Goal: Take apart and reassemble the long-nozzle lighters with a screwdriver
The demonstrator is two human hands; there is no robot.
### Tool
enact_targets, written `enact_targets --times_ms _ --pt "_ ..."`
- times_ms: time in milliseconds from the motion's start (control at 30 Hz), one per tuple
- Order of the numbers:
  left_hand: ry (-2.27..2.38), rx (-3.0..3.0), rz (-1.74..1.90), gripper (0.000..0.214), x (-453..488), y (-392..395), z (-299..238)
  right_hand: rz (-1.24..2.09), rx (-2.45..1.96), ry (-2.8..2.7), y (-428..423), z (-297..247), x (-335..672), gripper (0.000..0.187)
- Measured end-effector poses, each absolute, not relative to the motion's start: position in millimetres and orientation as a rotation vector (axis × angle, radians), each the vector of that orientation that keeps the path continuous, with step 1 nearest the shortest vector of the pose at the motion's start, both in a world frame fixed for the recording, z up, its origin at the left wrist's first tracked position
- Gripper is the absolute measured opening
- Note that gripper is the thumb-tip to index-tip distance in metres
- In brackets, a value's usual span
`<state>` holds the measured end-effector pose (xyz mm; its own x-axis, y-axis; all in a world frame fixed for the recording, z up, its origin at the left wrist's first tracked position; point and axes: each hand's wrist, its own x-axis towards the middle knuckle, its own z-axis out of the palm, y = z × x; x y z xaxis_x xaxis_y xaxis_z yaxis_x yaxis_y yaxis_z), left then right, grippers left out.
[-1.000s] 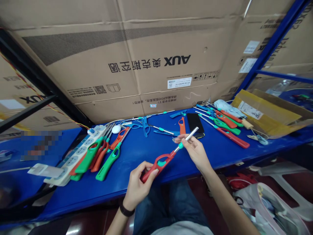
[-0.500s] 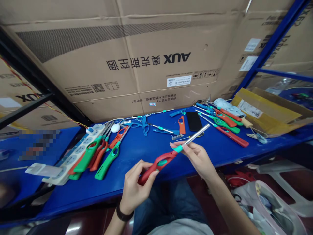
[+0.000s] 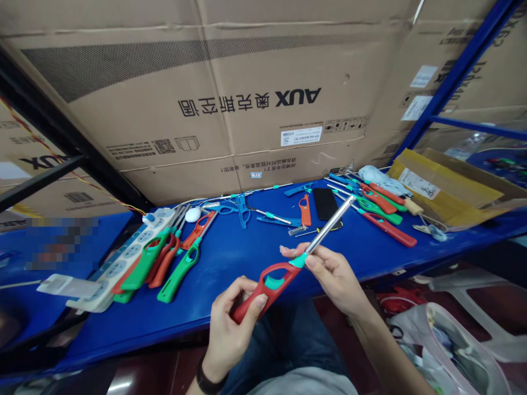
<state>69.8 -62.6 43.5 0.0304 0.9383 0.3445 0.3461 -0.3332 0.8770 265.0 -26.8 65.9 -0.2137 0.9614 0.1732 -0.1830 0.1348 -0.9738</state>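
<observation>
A red gas lighter [image 3: 282, 276] with a green trigger and collar is held above the front edge of the blue table. My left hand [image 3: 233, 321] wraps round its handle, the thumb on top. The fingers of my right hand [image 3: 331, 274] pinch it near the green collar, where the metal tube begins. The tube points away and up to the right. To the left, a green lighter [image 3: 180, 277] lies on the table beside several red and green ones. On the right lies another red lighter [image 3: 389, 229] among several more.
A white power strip [image 3: 123, 269] carries the left-hand lighters. Behind them are a white egg-shaped thing [image 3: 192, 214], blue lighter shells [image 3: 242, 211], an orange shell [image 3: 304, 210] and a black phone [image 3: 325, 204]. A yellow-taped carton [image 3: 444, 192] stands at right; a large cardboard box [image 3: 247, 66] backs the table.
The red lighter has rolled in my hands so more of its side and trigger opening faces me. Its tube points up a little more steeply. Both hands keep their hold.
</observation>
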Motion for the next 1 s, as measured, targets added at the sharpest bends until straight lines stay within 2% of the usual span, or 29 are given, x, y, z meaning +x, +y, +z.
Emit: enact_targets --times_ms 367,600,833,1000 --pt "1.266 1.34 1.117 0.031 78 -70 45 1.339 -0.771 -1.094 -34 46 255 0.024" --pt "1.406 1.471 1.166 0.028 88 -68 63 1.231 -0.842 -1.041 -35 41 252 0.028" --pt "1.347 1.412 0.999 0.036 77 -56 64 1.212 -0.881 -1.122 -26 39 250 0.032" --pt "1.477 1.806 1.036 0.028 54 -31 45 1.287 -1.108 -1.396 -8 39 271 0.042"
